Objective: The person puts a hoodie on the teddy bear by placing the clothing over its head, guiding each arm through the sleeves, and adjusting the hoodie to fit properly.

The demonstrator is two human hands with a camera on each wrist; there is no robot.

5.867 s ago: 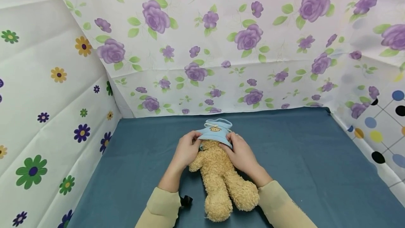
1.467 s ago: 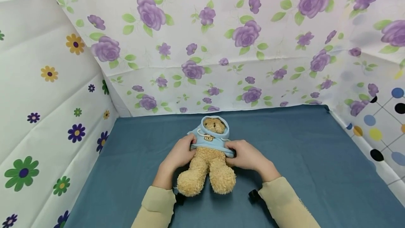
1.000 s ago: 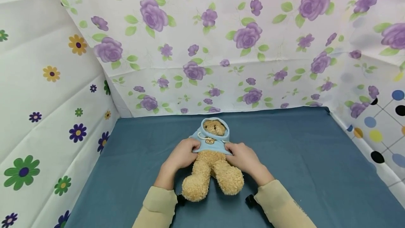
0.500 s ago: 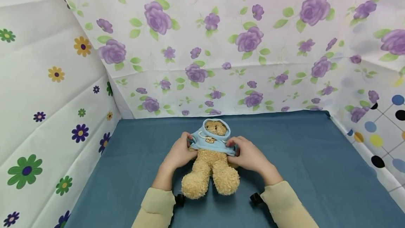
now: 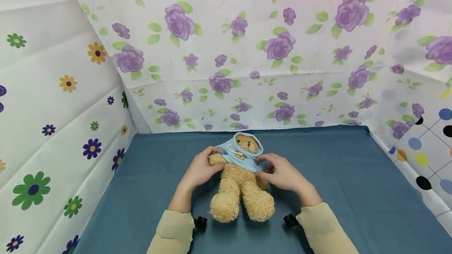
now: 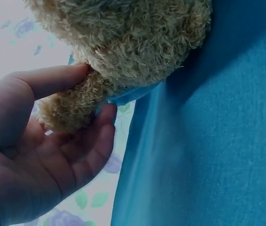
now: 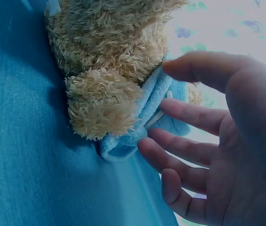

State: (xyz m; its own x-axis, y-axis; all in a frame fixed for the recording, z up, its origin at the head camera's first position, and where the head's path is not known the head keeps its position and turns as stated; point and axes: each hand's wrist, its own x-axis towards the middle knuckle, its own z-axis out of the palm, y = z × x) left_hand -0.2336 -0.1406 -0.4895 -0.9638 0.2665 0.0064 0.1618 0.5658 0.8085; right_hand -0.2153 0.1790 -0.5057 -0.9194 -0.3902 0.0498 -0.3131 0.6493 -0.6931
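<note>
A tan, curly-furred teddy bear (image 5: 233, 179) lies on its back, feet toward me. A light blue hoodie (image 5: 247, 163) covers its head and upper chest, with the face showing through the neck opening. My left hand (image 5: 201, 169) holds the bear's arm (image 6: 72, 106), which sticks out below the hoodie; the thumb lies on top and the fingers underneath. At the other side, my right hand (image 5: 280, 171) touches the hoodie's hem with spread, slightly bent fingers. In the right wrist view the bear's other arm (image 7: 102, 103) hangs outside the bunched blue fabric (image 7: 156, 99).
A dark blue cloth (image 5: 339, 183) covers the table. White floral sheets form a back wall (image 5: 197, 62) and a left wall (image 5: 39, 128); a dotted sheet (image 5: 427, 156) stands at the right. Black wrist mounts (image 5: 290, 220) show by both sleeves.
The hoodie came down from over the head, and the face now shows. Lately the bear tilted slightly, its head shifting right. My left hand moved from the hem to the arm; my right loosened.
</note>
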